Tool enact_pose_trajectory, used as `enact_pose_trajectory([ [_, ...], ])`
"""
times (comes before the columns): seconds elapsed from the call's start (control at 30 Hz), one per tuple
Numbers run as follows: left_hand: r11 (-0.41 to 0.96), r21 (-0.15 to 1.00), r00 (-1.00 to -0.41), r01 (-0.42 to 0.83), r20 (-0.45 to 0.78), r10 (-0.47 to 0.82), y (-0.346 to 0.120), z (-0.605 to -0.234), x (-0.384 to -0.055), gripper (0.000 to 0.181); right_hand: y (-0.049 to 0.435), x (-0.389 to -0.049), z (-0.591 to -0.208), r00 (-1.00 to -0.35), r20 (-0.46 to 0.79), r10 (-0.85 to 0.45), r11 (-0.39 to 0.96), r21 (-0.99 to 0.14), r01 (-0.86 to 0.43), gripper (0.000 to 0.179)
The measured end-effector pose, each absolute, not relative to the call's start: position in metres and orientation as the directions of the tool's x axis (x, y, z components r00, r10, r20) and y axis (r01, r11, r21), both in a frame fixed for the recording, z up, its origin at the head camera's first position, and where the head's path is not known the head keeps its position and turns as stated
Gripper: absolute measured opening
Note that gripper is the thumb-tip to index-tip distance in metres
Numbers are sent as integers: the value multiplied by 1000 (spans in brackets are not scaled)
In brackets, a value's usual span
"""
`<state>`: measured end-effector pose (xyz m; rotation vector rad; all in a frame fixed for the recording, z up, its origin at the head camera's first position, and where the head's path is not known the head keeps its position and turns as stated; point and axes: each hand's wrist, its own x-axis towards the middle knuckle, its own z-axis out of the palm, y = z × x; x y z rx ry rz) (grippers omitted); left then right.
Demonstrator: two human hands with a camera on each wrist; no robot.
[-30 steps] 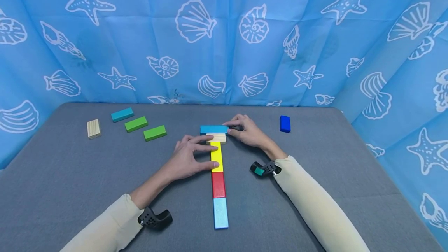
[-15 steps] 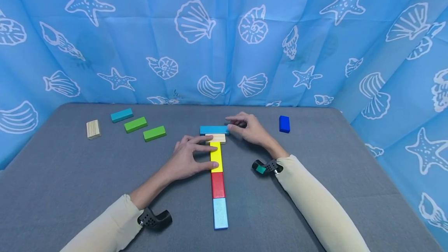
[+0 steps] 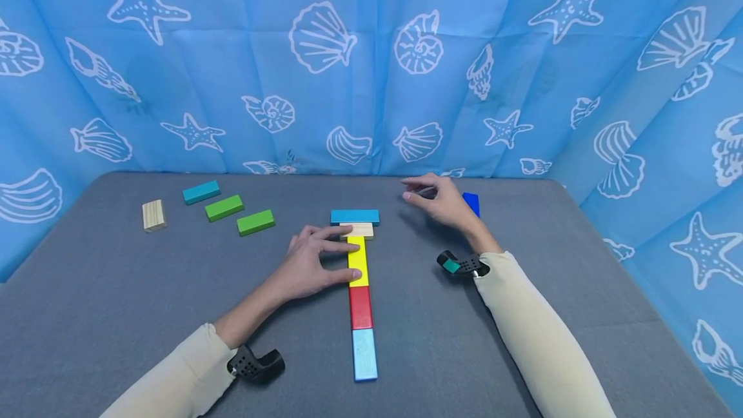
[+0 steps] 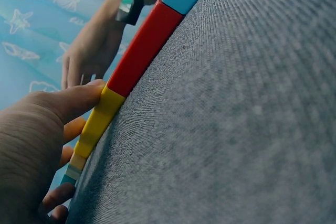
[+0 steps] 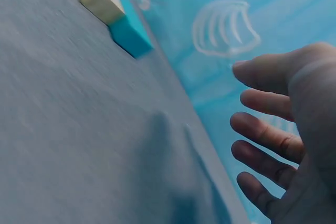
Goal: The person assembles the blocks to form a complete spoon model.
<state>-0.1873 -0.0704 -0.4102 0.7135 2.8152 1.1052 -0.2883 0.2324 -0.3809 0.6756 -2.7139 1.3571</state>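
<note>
A line of wooden blocks runs up the table in the head view: a light blue block (image 3: 364, 355) nearest, then a red block (image 3: 360, 307), a yellow block (image 3: 360, 258), a plain wood block (image 3: 364, 231) set crosswise, and a longer blue block (image 3: 355, 217) across the far end. My left hand (image 3: 306, 264) rests on the line, its thumb and a finger on the yellow block, another fingertip on the plain one. Off to the right of the blue crosspiece, my right hand (image 3: 444, 202) hovers with nothing in it, fingers apart in the right wrist view.
Behind my right hand, a dark blue block (image 3: 473, 204) is partly hidden. At the far left lie a plain wood block (image 3: 153, 215), a blue block (image 3: 201, 192) and two green blocks (image 3: 224, 208). A patterned blue curtain (image 3: 371, 69) hangs behind the grey table (image 3: 464, 340).
My right hand has let go of the right end of the blue crosspiece and moved right, toward the dark blue block. My left hand has stayed in place.
</note>
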Motion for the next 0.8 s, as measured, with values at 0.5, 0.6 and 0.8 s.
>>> enact_pose_trajectory([
  [0.5, 625, 655, -885, 424, 155, 439, -72, -411, -186, 48, 303, -294, -374, -978, 61, -201, 707, -682, -188, 68],
  [0.6, 628, 655, -887, 420, 152, 436, -71, -411, -186, 48, 315, -292, -375, -983, 25, -183, 733, -663, -153, 75],
  [0.8, 627, 657, -887, 419, 151, 436, -71, -410, -186, 48, 331, -289, -375, -985, -65, -162, 812, -576, -95, 91],
])
